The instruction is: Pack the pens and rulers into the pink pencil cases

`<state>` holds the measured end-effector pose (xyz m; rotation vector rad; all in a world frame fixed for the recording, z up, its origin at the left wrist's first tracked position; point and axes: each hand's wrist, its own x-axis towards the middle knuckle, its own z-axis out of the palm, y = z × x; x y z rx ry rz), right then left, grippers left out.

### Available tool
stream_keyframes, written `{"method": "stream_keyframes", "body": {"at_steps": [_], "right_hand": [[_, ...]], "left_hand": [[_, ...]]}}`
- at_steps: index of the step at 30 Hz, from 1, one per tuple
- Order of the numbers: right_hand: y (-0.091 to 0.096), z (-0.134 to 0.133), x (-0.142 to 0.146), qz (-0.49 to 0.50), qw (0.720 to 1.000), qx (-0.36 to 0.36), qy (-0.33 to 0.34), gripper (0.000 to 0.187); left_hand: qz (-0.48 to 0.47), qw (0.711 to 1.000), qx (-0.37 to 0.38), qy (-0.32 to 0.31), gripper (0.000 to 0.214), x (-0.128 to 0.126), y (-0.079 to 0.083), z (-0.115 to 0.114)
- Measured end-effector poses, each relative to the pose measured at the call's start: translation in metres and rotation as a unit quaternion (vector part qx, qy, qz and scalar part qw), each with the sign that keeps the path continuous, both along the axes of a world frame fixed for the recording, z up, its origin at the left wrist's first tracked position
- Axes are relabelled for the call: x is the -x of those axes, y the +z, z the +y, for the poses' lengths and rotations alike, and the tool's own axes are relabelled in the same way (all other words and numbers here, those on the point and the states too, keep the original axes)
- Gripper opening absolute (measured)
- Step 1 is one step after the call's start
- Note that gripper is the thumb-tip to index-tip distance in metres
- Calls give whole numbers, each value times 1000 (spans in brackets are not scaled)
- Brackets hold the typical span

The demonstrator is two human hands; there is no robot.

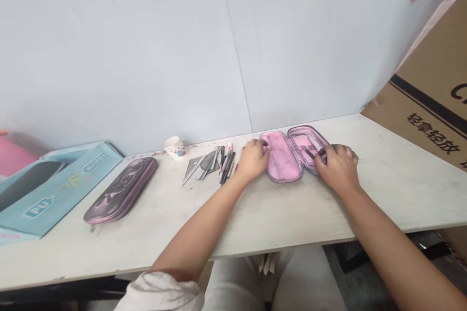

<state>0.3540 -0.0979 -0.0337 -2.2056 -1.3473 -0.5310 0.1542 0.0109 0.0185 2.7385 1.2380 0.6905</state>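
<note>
An open pencil case (284,158) with a pink lining lies on the table, its two halves folded out side by side. My left hand (254,158) has curled fingers at the outer edge of the left half. My right hand (339,164) is over the right half, its fingers closed round a dark pen (310,154) that points into the case. A pale, thick stick-shaped item (314,143) lies inside that half near my fingertips; part of it is hidden. Just left of my left hand are several pens (228,167) in a loose bunch.
Clear rulers and a protractor (204,164) lie beside the pens, with a paper cup (174,147) behind them. A closed dark pencil case (122,189) and a light-blue box (62,189) stand left. A cardboard box (430,87) leans at right; a wall (164,48) rises behind.
</note>
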Motion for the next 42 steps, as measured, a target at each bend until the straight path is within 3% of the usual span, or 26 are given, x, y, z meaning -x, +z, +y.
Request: {"method": "stream_keyframes", "body": {"at_steps": [4,6,11,16,19,22,24,26,30,33,37,40,42], "right_hand": [[-3,1,6,-35,997,-51,40,27],[-1,4,13,-53,994,-69,61,25],[11,15,46,-57,987,-78,131,20],[29,32,96,-13,973,-84,215,17],[38,48,125,69,951,-82,289,18],[42,66,143,241,898,-97,354,34],[43,76,150,364,840,-101,388,45],[41,82,153,454,783,-89,416,44],[38,79,158,543,710,-55,445,37],[37,74,157,562,694,-70,445,34],[38,76,145,589,688,-188,378,25],[37,77,135,640,655,-235,327,14],[36,76,136,656,657,-187,322,13]], "left_hand": [[84,974,-43,205,32,66,-4,27],[123,964,-31,234,37,88,-11,34],[157,963,-13,218,39,108,-26,35],[126,975,-29,179,32,115,-26,30],[55,987,-15,149,31,118,-21,25],[-81,988,99,86,29,115,-17,15],[-174,957,228,31,25,112,-17,7],[-246,906,344,-23,22,107,-17,-2],[-336,814,468,-77,18,101,-16,-14],[-366,784,493,-88,23,99,-14,-17],[-382,751,531,-91,33,96,-15,-15],[-490,678,535,-122,23,96,-14,-11],[-584,617,508,-144,14,99,-10,-7]]}}
